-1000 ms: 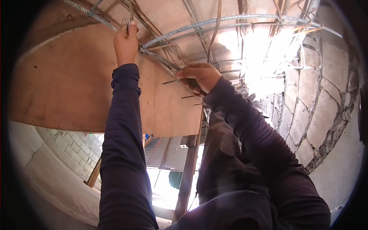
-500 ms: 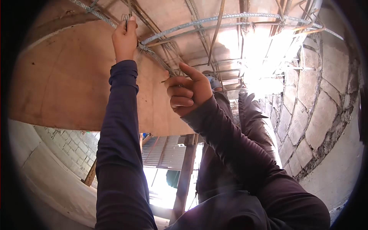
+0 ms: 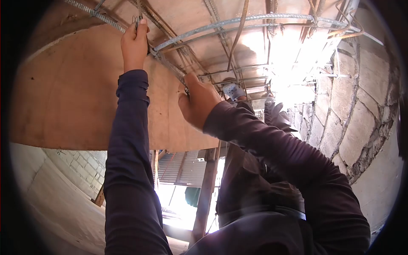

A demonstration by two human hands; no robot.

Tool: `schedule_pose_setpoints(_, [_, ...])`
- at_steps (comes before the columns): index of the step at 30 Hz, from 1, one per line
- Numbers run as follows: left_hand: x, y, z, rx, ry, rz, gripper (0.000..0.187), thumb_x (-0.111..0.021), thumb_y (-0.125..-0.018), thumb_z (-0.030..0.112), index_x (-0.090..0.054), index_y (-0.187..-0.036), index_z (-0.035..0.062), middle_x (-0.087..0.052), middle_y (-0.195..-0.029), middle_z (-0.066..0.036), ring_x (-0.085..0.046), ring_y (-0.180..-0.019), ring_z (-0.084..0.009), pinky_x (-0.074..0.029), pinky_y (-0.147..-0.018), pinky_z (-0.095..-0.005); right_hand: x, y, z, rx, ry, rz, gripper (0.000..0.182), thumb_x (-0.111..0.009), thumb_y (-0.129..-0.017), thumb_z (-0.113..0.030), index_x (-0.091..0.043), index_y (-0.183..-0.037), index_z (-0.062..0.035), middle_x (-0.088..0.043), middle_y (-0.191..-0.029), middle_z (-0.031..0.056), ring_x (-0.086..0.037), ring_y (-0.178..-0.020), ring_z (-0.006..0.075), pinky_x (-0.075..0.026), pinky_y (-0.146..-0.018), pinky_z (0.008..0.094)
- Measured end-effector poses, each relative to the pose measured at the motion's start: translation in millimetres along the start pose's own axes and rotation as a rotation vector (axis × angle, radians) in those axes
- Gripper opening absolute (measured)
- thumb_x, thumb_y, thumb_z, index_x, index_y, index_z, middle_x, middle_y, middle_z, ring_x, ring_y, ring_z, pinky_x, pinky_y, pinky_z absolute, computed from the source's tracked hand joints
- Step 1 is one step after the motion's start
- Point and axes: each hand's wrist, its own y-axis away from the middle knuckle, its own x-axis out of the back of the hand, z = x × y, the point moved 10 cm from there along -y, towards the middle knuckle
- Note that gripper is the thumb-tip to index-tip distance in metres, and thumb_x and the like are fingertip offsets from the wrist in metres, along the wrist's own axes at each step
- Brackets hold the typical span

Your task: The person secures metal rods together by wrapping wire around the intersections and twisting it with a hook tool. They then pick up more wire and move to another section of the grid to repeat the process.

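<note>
My left hand (image 3: 134, 50) is raised at the upper left, closed around a small bunch of thin bent tie wires (image 3: 135, 20) whose looped ends stick out above the thumb. Just beside it runs a ribbed steel bar (image 3: 104, 18). Lower and to the right, my right hand (image 3: 200, 101) is closed, back of the hand towards me, its fingertips at a bar (image 3: 173, 68) along the plywood edge. A small dark metallic bit shows between thumb and fingers; its kind is hidden. Above the hands curves a long grey rebar (image 3: 238, 21).
A curved plywood panel (image 3: 76, 93) fills the left side. More bars cross overhead, one rusty bar (image 3: 238, 38) hanging down. A stone wall (image 3: 340, 114) stands at right. Below are a wooden post (image 3: 206, 191) and corrugated sheet (image 3: 180, 168). My dark-trousered legs (image 3: 242, 182) extend ahead.
My right hand has turned over, from palm side showing with the index finger and thumb out, to closed against the bar. My left hand has shifted slightly left, still holding the wires.
</note>
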Motion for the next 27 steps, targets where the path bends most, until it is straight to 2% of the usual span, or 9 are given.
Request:
schedule_pose_setpoints(1, [1.0, 0.1, 1.2, 0.0, 0.001, -0.003, 0.043, -0.062, -0.1, 0.041, -0.064, -0.083, 0.0014, -0.048, -0.068, 0.002, -0.041, -0.067, -0.0084, -0.036, -0.062, -0.0261, 4.4, -0.4, 1.8, -0.002, 0.0, 0.002, 0.03, -0.059, -0.095, -0.018, -0.044, -0.114, -0.0017, -0.061, -0.07, 0.0214, -0.06, -0.058, 0.0445, -0.049, -0.057, 0.0524])
schedule_pose_setpoints(3, [2.1, 2.1, -7.0, 0.11, -0.009, -0.023, 0.043, -0.063, -0.1, 0.041, -0.063, -0.083, 0.0014, -0.047, -0.067, 0.002, -0.041, -0.066, -0.0081, -0.035, -0.062, -0.026, -32.2, 13.4, 14.8, -0.425, -0.848, -0.447, 0.023, -0.059, -0.098, -0.028, -0.05, -0.104, -0.0078, -0.049, -0.057, 0.0047, -0.053, -0.046, 0.0252, -0.043, -0.043, 0.0446])
schedule_pose_setpoints(7, [2.2, -2.1, -9.4, 0.113, 0.008, -0.022, 0.043, -0.063, -0.1, 0.04, -0.063, -0.082, 0.0015, -0.046, -0.067, 0.002, -0.04, -0.065, -0.0079, -0.035, -0.061, -0.0259, -48.7, 15.6, 1.3, -0.679, -1.069, -0.437, 0.027, -0.053, -0.1, -0.039, -0.052, -0.092, -0.013, -0.04, -0.054, -0.0005, -0.042, -0.041, 0.0168, -0.036, -0.038, 0.0367])
schedule_pose_setpoints(9, [1.5, -2.9, -10.7, 0.076, -0.104, -0.052, 0.044, -0.061, -0.098, 0.04, -0.067, -0.085, -0.0016, -0.062, -0.07, -0.01, -0.057, -0.067, -0.0189, -0.047, -0.067, -0.0342, -67.2, 28.1, -0.5, -0.875, -1.219, -0.435, 0.035, -0.049, -0.102, -0.046, -0.054, -0.084, -0.0165, -0.034, -0.053, -0.004, -0.034, -0.038, 0.0111, -0.032, -0.035, 0.0314])
schedule_pose_setpoints(11, [-0.4, -1.9, -16.2, 0.064, -0.108, -0.031, 0.044, -0.06, -0.099, 0.04, -0.067, -0.085, -0.0019, -0.063, -0.071, -0.011, -0.058, -0.068, -0.0206, -0.047, -0.068, -0.0354, -69.0, 25.5, 24.7, -0.858, -0.959, -0.414, 0.037, -0.048, -0.103, -0.044, -0.057, -0.088, -0.0106, -0.043, -0.054, 0.0026, -0.045, -0.043, 0.0171, -0.041, -0.043, 0.0397])
schedule_pose_setpoints(13, [0.1, -4.8, -14.7, 0.045, -0.103, -0.004, 0.044, -0.06, -0.099, 0.039, -0.067, -0.086, -0.0023, -0.064, -0.073, -0.013, -0.059, -0.068, -0.0223, -0.048, -0.069, -0.0367, -42.1, -5.0, 34.2, -0.325, -0.218, -0.215, 0.044, -0.046, -0.103, -0.045, -0.058, -0.094, -0.0031, -0.052, -0.059, 0.0124, -0.055, -0.053, 0.028, -0.049, -0.058, 0.0462])
schedule_pose_setpoints(14, [0.7, -3.9, -14.7, 0.053, -0.12, 0.0, 0.044, -0.059, -0.099, 0.039, -0.067, -0.086, -0.0023, -0.065, -0.074, -0.014, -0.06, -0.069, -0.0237, -0.048, -0.069, -0.0376, -42.3, -3.5, 40.1, -0.34, -0.139, -0.267, 0.047, -0.045, -0.103, -0.043, -0.057, -0.098, 0.0018, -0.059, -0.067, 0.0229, -0.064, -0.07, 0.0391, -0.052, -0.073, 0.0473])
schedule_pose_setpoints(21, [0.9, 1.8, -2.3, 0.052, -0.115, 0.016, 0.044, -0.057, -0.099, 0.039, -0.067, -0.086, -0.0019, -0.067, -0.077, -0.016, -0.062, -0.071, -0.0262, -0.049, -0.07, -0.0386, -11.2, -36.1, 70.9, 0.085, 0.566, -0.222, 0.035, -0.05, -0.102, -0.043, -0.059, -0.098, -0.0091, -0.069, -0.073, 0.0163, -0.068, -0.066, 0.0408, -0.053, -0.062, 0.0546])
schedule_pose_setpoints(27, [3.6, 4.0, -1.4, 0.04, -0.128, 0.038, 0.044, -0.055, -0.1, 0.038, -0.068, -0.088, -0.0013, -0.068, -0.078, -0.017, -0.062, -0.072, -0.0308, -0.049, -0.072, -0.0396, -2.2, -48.5, 71.5, 0.156, 0.669, -0.347, 0.035, -0.052, -0.1, -0.04, -0.063, -0.098, -0.0071, -0.07, -0.077, 0.0192, -0.069, -0.076, 0.0414, -0.054, -0.072, 0.052])
